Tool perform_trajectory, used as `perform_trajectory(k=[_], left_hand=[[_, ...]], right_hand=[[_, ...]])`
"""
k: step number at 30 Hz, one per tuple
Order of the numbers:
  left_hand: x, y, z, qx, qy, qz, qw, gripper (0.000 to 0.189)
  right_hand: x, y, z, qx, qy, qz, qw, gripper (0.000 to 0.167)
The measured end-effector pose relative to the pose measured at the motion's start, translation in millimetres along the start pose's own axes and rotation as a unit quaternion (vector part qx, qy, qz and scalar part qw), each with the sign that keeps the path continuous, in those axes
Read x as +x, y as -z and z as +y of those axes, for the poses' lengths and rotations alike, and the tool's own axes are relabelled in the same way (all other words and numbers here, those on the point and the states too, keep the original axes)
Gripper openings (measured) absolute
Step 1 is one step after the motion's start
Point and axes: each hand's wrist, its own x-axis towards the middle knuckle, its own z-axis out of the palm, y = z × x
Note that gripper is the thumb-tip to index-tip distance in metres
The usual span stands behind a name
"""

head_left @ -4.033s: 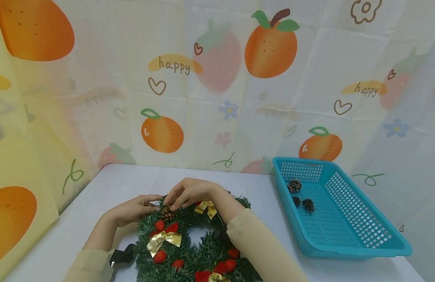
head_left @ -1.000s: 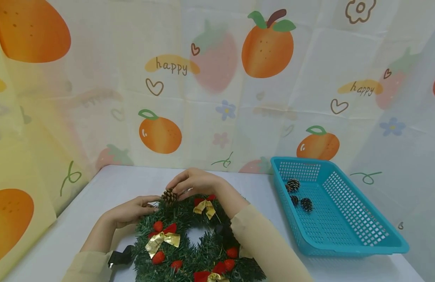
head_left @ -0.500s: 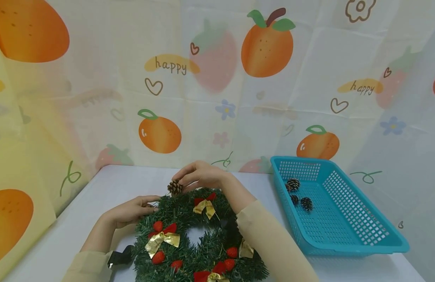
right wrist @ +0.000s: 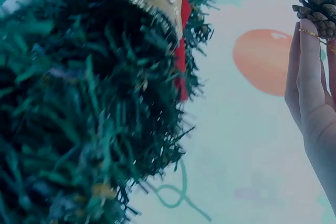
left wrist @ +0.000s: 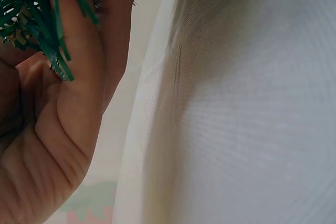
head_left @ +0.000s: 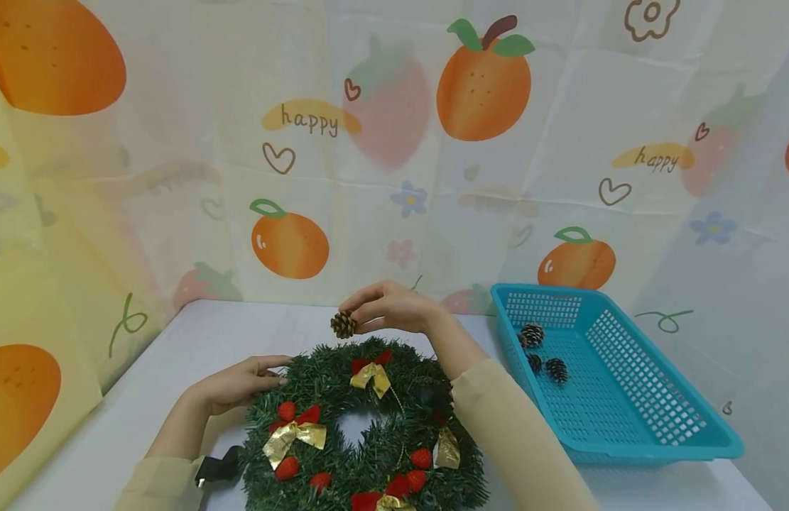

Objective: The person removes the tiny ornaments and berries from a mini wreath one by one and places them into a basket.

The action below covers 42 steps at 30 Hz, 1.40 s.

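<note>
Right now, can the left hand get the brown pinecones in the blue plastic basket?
Probably not: the left hand holds the round green wreath, and the beige-sleeved right arm crosses the way to those pinecones.

Wreath (head_left: 358,465) left of basket (head_left: 599,369), pinecones (head_left: 557,370) inside.

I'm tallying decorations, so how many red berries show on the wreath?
5 red berries: one above the left gold bow, one below it, one right of that, and two together at the right of the wreath. The right sleeve or frame edge may hide more.
</note>
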Motion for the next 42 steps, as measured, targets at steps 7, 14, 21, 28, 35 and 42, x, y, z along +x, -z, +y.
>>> perform_trajectory(k=[7,14,21,28,35,42], left_hand=[[1.3,0.0,-2.2,-0.005,-0.001,0.0,1.0,0.067],[1.4,2.1,-4.6,0.0,0.004,0.003,1.0,0.067],[0.6,3.2,-5.1,0.004,0.002,0.004,1.0,0.068],[-1.0,3.6,-4.7,0.003,0.003,0.004,1.0,0.067],[-0.9,3.0,-4.5,0.003,0.004,0.005,1.0,0.068],[0.3,2.1,-2.3,0.002,-0.001,-0.002,1.0,0.069]], right_hand=[[-9.5,11.6,6.6,0.008,-0.004,0.018,0.9998,0.036],[-18.6,26.2,12.6,0.015,-0.008,0.024,0.9996,0.038],[-28.9,37.7,16.5,0.012,-0.006,0.012,0.9998,0.044],[-36.6,45.4,19.2,0.015,-0.009,0.035,0.9993,0.04],[-48.9,53.0,21.2,0.017,-0.014,0.07,0.9973,0.036],[-61.2,67.9,33.4,0.025,-0.017,0.098,0.9947,0.038]])
